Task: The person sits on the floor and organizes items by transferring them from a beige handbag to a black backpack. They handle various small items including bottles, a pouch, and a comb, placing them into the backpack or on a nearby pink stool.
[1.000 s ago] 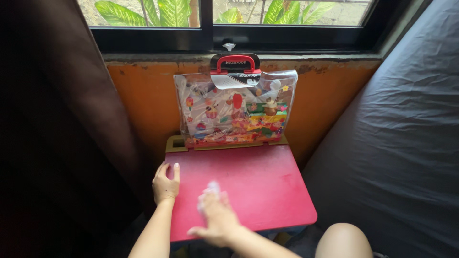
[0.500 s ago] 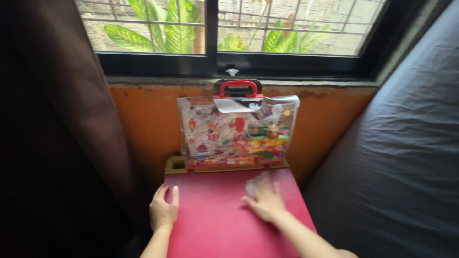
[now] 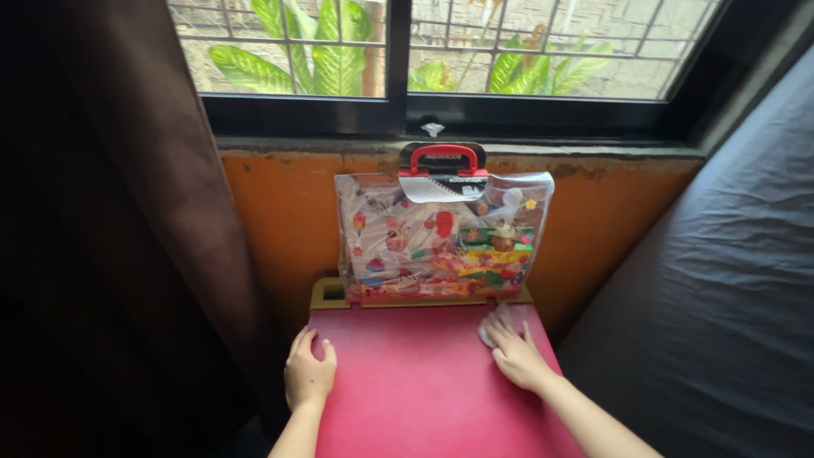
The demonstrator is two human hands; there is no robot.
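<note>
My right hand (image 3: pixel 517 354) flat, fingers spread, pressing small white cloth (image 3: pixel 489 326) on red table (image 3: pixel 420 390), far right corner. My left hand (image 3: pixel 309 373) open, resting on table's left edge. Clear toy bag (image 3: pixel 443 233) behind.

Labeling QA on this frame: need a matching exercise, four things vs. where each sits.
Things:
1. left hand
2. right hand
3. clear plastic carry case with red handle
4. small white cloth

Places:
A. standing at the back edge of the red tabletop, against the orange wall
B. flat on the tabletop's left edge
C. under fingertips, far right corner
D. pressing on the cloth

Pairs: 1-B, 2-D, 3-A, 4-C
</note>
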